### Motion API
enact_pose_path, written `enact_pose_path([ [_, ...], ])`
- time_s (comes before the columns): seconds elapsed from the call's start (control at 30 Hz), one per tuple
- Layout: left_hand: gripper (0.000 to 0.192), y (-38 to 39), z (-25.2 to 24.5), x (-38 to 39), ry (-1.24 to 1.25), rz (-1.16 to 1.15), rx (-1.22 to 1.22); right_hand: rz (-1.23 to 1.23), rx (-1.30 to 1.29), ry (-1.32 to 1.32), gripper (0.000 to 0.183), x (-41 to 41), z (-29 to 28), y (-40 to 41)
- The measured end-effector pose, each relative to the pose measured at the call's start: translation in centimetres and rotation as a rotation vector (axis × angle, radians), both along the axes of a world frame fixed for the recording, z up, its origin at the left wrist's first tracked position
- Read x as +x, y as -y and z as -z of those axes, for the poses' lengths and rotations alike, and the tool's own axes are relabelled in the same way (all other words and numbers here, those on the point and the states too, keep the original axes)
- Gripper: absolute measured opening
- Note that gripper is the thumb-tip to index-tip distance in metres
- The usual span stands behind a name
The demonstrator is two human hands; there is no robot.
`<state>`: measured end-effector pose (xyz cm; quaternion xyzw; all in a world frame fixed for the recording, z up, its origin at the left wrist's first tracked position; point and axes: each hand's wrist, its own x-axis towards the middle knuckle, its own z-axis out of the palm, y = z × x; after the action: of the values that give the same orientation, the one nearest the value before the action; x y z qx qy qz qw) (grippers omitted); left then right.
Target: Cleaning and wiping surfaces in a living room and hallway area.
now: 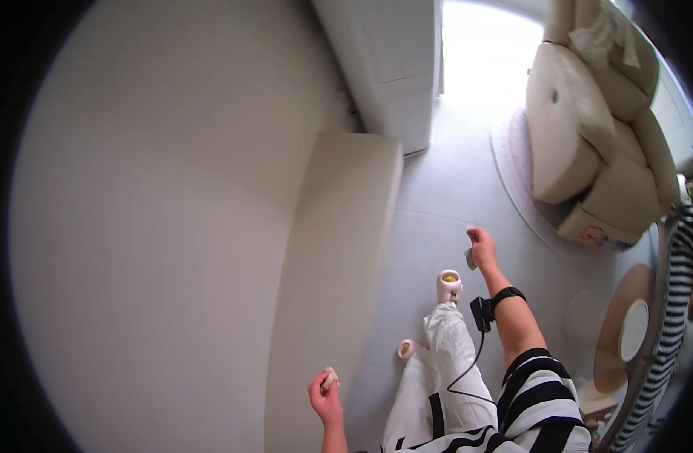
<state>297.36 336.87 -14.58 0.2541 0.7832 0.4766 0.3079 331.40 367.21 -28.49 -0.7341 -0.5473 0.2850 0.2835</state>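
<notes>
My left hand point(325, 399) is low in the view, its fingers closed around a small crumpled beige piece point(330, 378), perhaps cloth or paper. It is in front of the side of a long beige block-like piece point(335, 255) along the wall. Farther ahead, over the grey floor, my right hand point(483, 249) grips a thin pale grey piece point(469, 258) that hangs below the fingers. Its material is unclear. A black wrist device point(482, 313) with a cable is strapped to that forearm. Below are my legs in white trousers point(454, 340) and pink slippers point(449, 286).
A beige sofa point(567, 130) on a round rug point(507, 153) is at the upper right. A white cabinet or appliance point(391, 73) stands ahead, left of a bright opening point(485, 51). Round tables point(635, 331) and a striped fabric point(671, 294) line the right side.
</notes>
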Motion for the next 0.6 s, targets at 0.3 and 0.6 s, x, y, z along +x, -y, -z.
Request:
enact_pose_path([
  [0.3,0.021,0.9,-6.2,7.6,-0.18,0.345,-0.056,0.638,-0.59,-0.603,0.021,24.5,-2.3,32.5],
  [0.6,0.018,2.7,-7.1,17.8,-0.345,0.464,-0.066,1.042,-0.466,-1.025,0.016,36.1,-1.9,51.6],
])
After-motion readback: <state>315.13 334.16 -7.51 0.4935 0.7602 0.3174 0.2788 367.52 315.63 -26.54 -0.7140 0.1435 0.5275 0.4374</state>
